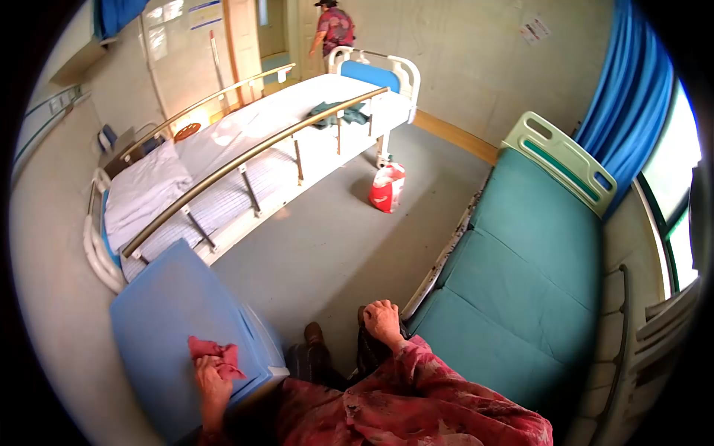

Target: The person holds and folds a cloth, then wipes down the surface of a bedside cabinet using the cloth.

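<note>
Blue cabinet (163, 305) lies under your left hand (213, 383), nearer than the right hand (381, 321) (grip: cannot tell), its fingers bunching the red cloth (204, 347), which slants left-to-right just beyond them.

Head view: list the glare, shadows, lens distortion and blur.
Head view: fisheye distortion, edges falling to black; window blown out at right; far end of the white sheet washed pale by light; dark shadow just left of the red-and-white bag; wall notice unreadable, whether from blur or smallness I can't tell.
</note>
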A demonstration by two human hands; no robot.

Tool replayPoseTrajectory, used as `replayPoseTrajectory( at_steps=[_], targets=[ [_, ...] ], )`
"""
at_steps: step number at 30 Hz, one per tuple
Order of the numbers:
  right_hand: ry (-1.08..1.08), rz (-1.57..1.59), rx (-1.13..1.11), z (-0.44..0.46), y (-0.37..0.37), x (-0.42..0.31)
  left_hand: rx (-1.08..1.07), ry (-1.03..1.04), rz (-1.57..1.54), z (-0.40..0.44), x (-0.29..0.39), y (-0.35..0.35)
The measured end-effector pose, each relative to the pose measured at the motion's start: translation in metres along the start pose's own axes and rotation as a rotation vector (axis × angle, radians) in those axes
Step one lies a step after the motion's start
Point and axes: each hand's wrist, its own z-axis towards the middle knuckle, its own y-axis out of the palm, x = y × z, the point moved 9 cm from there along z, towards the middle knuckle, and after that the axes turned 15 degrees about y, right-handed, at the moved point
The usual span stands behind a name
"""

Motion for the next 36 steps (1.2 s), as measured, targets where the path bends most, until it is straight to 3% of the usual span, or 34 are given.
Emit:
replayPoseTrajectory(
  at_steps=[2,3,4,5,6,7,8,9,11,14,16,19,23,24,26,27,29,33,36],
  targets=[
    [-0.029,-0.06,0.017,-0.004,0.009,0.003,-0.027,0.078,-0.042,-0.014,0.015,0.003],
    [-0.063,-0.091,0.083,-0.005,0.004,0.0,0.021,0.187,0.015,-0.018,0.023,0.002],
    [-0.056,-0.151,-0.034,-0.005,0.007,0.001,0.022,0.289,0.228,-0.016,0.043,-0.01],
    [-0.072,-0.137,0.028,-0.005,0.006,0.003,-0.086,0.178,-0.019,-0.004,0.026,-0.012],
    [-0.109,-0.151,0.101,-0.007,0.013,0.009,0.068,0.209,0.308,-0.031,-0.01,-0.007],
    [-0.093,-0.113,0.038,-0.004,0.005,0.001,-0.046,0.044,0.234,-0.024,-0.044,-0.014],
    [-0.093,-0.071,0.017,-0.004,0.007,0.001,0.028,-0.093,0.164,-0.026,-0.077,-0.028],
    [-0.079,-0.036,0.016,-0.003,0.008,0.004,0.15,-0.073,0.141,-0.026,-0.101,-0.04],
    [-0.058,-0.016,-0.038,0.002,0.012,0.008,0.128,-0.165,0.292,-0.016,-0.148,-0.04],
    [-0.02,-0.088,-0.116,0.007,0.011,0.002,0.09,-0.484,0.489,-0.009,-0.217,-0.07],
    [0.006,-0.13,-0.119,0.009,0.012,0.004,0.228,-0.609,0.599,-0.02,-0.286,-0.085],
    [0.005,-0.127,-0.136,0.008,0.013,0.003,0.122,-0.758,0.594,-0.011,-0.319,-0.086],
    [0.027,-0.174,-0.149,0.009,0.023,0.007,0.104,-0.774,0.485,0.006,-0.269,-0.086],
    [0.044,-0.179,-0.166,0.009,0.024,0.006,0.068,-0.639,0.188,0.024,-0.234,-0.07],
    [0.042,-0.212,-0.179,0.009,0.024,0.003,0.047,-0.36,0.028,0.043,-0.186,-0.025],
    [0.026,-0.235,-0.177,0.007,0.024,0.002,0.074,-0.213,0.16,0.049,-0.166,-0.004],
    [0.032,-0.227,-0.18,0.008,0.025,0.006,0.093,-0.173,0.045,0.056,-0.081,0.0],
    [0.013,-0.188,-0.15,0.004,0.023,0.01,-0.02,0.055,-0.065,0.026,-0.007,0.018],
    [0.0,-0.155,-0.137,0.004,0.022,0.012,-0.099,0.033,-0.208,-0.01,0.028,0.005]
  ],
)
